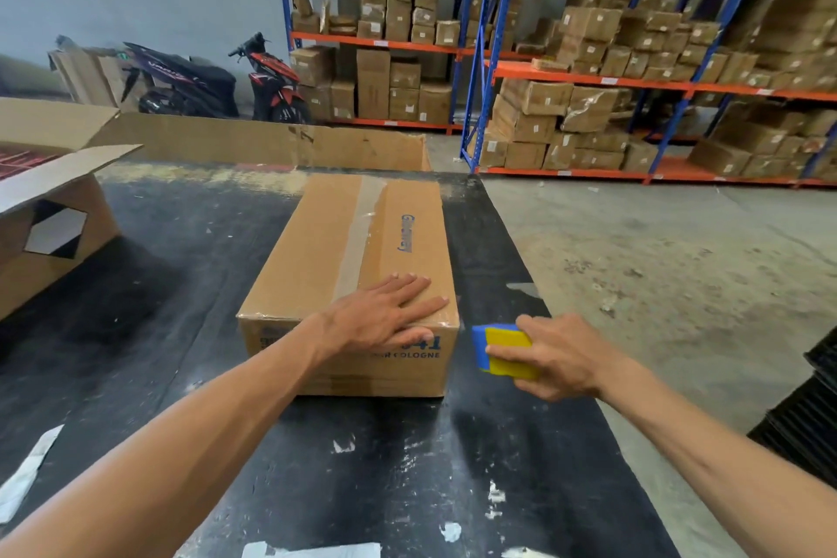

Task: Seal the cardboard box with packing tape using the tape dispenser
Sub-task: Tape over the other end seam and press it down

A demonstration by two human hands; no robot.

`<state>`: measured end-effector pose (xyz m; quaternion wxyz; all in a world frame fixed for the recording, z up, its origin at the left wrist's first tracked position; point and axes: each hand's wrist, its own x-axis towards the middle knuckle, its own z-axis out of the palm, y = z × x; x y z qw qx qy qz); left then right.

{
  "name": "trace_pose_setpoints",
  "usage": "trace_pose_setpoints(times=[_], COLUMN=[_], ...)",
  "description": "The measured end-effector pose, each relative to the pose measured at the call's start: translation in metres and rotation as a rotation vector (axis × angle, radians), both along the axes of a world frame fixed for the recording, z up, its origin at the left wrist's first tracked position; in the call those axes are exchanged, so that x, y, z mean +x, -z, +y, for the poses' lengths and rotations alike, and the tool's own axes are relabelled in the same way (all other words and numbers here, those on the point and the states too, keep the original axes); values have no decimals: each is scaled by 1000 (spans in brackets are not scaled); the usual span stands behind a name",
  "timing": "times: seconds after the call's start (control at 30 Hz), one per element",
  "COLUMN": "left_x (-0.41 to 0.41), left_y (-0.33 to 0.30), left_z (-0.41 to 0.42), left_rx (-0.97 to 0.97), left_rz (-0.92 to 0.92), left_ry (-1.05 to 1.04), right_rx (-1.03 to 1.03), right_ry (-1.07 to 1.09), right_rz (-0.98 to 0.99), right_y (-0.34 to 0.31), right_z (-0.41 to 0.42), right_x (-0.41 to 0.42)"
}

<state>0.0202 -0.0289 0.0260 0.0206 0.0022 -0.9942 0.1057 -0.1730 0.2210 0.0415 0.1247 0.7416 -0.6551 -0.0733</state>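
A: Where's the box (pixel 348 281)?
B: On the black bench (pixel 407 467), flaps down, with 1 strip of clear tape (pixel 360 236) running along the top seam towards the far end.
A: And the hands?
B: The left hand (pixel 385 313) lies flat on the near right part of the lid, fingers straight and spread, thumb over the front edge. I'd say it is pressing the tape end down and steadying the box.
A: The right one?
B: The right hand (pixel 561 358) grips a blue and yellow dispenser (pixel 505 351) just beside the box's near right corner, clear of the cardboard. Held off like that, the strip looks already cut, or about to be.
A: So nearly sealed?
B: The centre seam seems covered; I can't tell whether the ends are wrapped down the sides.
A: Anything else about?
B: An open carton (pixel 50 204) at the left, a long flat carton (pixel 271 143) behind, racks (pixel 589 77) of boxes and 2 scooters (pixel 226 82) beyond.
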Motion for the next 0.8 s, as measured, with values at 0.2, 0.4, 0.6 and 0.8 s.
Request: trace_pose_setpoints(times=[0.2,0.4,0.6,0.8], left_x=[-18,-48,-56,-62], left_y=[6,30,26,16], left_z=[36,70,73,70], left_rx=[-71,81,222,346], left_rz=[162,263,281,222], left_ry=[-124,-345,-499,-654], right_rx=[-40,-27,-14,-9], right_ry=[67,193,282,345], right_rz=[54,-7,-18,-21], right_y=[-7,-10,-8,-18], right_z=[-22,-22,-17,-15], right_x=[3,-9,-9,0])
